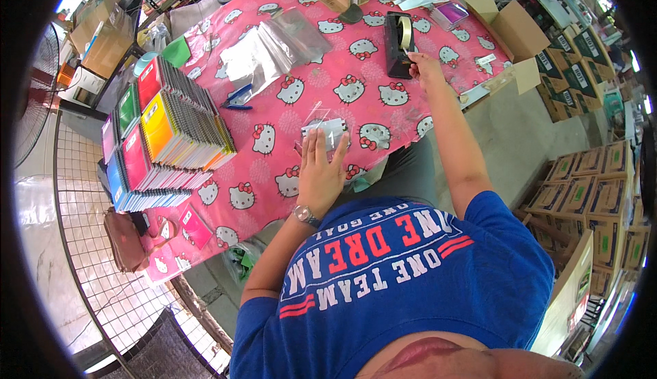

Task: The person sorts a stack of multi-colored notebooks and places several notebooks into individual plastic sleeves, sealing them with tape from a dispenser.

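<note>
My left hand (320, 170) lies flat and open on the small clear packet (327, 134), pinning it to the bench (274, 115) just in front of me, fingers spread across its near half. My right hand (426, 66) is stretched out past the packet to the black tape dispenser (397, 45), fingertips pinched at the end of the tape (406, 33) by the cutter; I'd judge it closed on the tape end, though the grip itself is too small to see clearly. To do this well, I think I should keep the left palm steady so the slippery packet doesn't skate on the pink cartoon-cat cloth, and draw the tape straight against the blade for a clean tear. Left of the packet, the stacked notebooks (171, 136) in bright colours stand in leaning rows, near but not touching it. Beyond the packet, towards the far side, a loose pile of clear plastic bags (270, 47) lies spread, with a blue stapler (238, 97) beside it. Open cardboard boxes (510, 26) sit right of the dispenser at the bench edge. Nothing lies between packet and dispenser, so the reach is open; only the packet's own loose, glossy flap could curl up and catch the tape.
</note>
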The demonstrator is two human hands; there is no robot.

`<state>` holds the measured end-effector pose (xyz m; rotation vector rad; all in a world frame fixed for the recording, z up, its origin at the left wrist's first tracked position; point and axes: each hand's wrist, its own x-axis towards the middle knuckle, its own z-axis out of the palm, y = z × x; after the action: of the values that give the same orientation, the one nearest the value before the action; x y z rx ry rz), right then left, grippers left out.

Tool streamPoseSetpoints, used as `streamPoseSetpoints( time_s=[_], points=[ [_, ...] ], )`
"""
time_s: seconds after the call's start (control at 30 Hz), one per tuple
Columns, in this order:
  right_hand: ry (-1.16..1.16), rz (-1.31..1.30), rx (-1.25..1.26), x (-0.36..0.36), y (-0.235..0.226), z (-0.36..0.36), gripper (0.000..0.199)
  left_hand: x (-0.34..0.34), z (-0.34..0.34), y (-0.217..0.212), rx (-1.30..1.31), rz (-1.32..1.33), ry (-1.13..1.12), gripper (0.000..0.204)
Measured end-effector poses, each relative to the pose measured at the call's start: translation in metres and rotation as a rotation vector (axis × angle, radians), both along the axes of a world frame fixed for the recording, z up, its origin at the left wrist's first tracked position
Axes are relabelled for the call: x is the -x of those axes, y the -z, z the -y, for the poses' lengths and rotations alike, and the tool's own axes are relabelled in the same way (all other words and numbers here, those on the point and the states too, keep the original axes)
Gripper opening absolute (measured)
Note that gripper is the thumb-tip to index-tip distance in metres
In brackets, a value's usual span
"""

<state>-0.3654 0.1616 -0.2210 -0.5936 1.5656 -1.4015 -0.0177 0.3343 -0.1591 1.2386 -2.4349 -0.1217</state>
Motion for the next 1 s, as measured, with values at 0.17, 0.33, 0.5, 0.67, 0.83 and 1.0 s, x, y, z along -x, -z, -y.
streamPoseSetpoints(
  time_s=[0.17, 0.33, 0.5, 0.67, 0.83, 1.0],
  points=[
    [0.128, 0.132, 0.277, -0.021, 0.017, -0.004, 0.009, -0.003, 0.001, 0.005, -0.034, -0.038, -0.016, 0.062],
    [0.154, 0.596, 0.240, -0.037, 0.048, -0.037, 0.003, -0.001, 0.002, 0.002, -0.046, -0.087, -0.022, 0.063],
    [-0.388, 0.827, -0.044, -0.089, 0.005, -0.033, 0.002, -0.005, 0.004, 0.002, -0.059, -0.127, -0.039, 0.064],
    [-1.120, -0.548, 0.273, -0.165, -0.096, -0.069, 0.015, -0.003, 0.000, 0.004, -0.104, -0.146, -0.070, 0.065],
    [-1.117, -0.991, 0.153, -0.187, -0.092, -0.076, 0.023, -0.002, 0.001, 0.003, -0.082, -0.135, -0.054, 0.066],
    [-0.941, -1.284, 0.054, -0.182, -0.105, -0.085, 0.043, -0.008, 0.003, -0.002, -0.064, -0.042, -0.043, 0.067]
  ],
)
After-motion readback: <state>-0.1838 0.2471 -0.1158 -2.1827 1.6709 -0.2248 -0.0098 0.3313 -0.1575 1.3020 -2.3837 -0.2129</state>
